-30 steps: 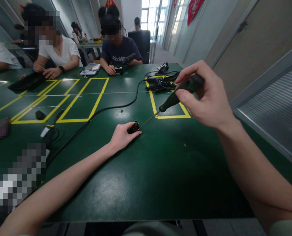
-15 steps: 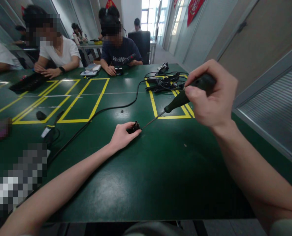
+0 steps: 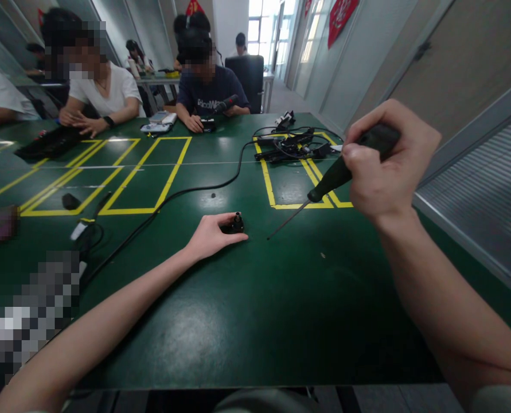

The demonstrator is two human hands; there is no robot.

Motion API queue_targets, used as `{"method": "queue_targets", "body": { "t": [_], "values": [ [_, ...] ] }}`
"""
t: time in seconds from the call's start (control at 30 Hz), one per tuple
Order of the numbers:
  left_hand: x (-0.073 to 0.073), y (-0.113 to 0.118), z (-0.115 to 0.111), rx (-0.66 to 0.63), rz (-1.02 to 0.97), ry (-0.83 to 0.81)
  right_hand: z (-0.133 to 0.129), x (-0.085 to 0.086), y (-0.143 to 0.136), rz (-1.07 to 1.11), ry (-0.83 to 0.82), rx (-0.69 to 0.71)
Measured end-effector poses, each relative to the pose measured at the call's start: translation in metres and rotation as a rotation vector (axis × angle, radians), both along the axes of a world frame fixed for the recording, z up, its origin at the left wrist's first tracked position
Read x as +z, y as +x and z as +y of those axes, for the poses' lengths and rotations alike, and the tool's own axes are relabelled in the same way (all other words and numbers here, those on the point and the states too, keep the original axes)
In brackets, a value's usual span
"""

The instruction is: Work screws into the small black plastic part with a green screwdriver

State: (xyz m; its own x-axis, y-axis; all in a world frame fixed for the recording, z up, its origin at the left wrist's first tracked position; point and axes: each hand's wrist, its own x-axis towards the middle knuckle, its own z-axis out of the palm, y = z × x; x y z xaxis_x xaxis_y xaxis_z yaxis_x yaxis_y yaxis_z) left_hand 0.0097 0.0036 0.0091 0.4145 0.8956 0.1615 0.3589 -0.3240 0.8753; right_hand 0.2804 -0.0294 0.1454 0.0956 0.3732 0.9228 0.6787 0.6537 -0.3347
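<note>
My left hand (image 3: pixel 207 236) rests on the green table around a small black part (image 3: pixel 237 223) with a short metal post on top. Its fingers lie behind the part and its thumb is stretched out in front, slightly apart from it. My right hand (image 3: pixel 384 163) is closed around the dark green handle of a screwdriver (image 3: pixel 330 179). The thin shaft slants down to the left, and its tip is in the air a little to the right of my left thumb.
Across the table (image 3: pixel 255 321) lie black mechanical parts with cables (image 3: pixel 293 146). A black cable (image 3: pixel 195 189) crosses to the left, where a small device with a white label (image 3: pixel 81 229) lies. Two people sit opposite, one by a black tray (image 3: pixel 51 143).
My right hand has drawn the screwdriver back to the right, so its tip has left the small black part. My left thumb has moved slightly away from the part.
</note>
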Motion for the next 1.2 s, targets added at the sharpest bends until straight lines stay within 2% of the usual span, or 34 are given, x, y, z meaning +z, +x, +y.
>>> {"method": "queue_targets", "body": {
  "t": [0.1,0.27,0.5,0.7,1.0,1.2],
  "values": [
    [0.008,-0.006,0.006,-0.056,-0.019,-0.056,0.0,-0.001,-0.001,-0.036,-0.028,0.037],
    [0.021,-0.013,0.013,-0.091,-0.017,-0.036,0.001,-0.006,-0.006,-0.122,-0.095,0.072],
    [0.023,-0.011,0.013,-0.098,-0.011,0.012,0.0,-0.008,-0.007,-0.187,-0.232,0.054],
    [0.029,-0.01,0.01,-0.065,0.013,0.114,0.0,-0.009,-0.007,-0.207,-0.301,0.084],
    [0.044,-0.009,0.003,0.009,-0.031,0.222,0.001,-0.011,-0.006,-0.234,-0.281,0.057],
    [0.061,-0.024,0.014,0.069,-0.055,0.222,0.001,-0.01,-0.007,-0.248,-0.291,0.06]
  ]
}}
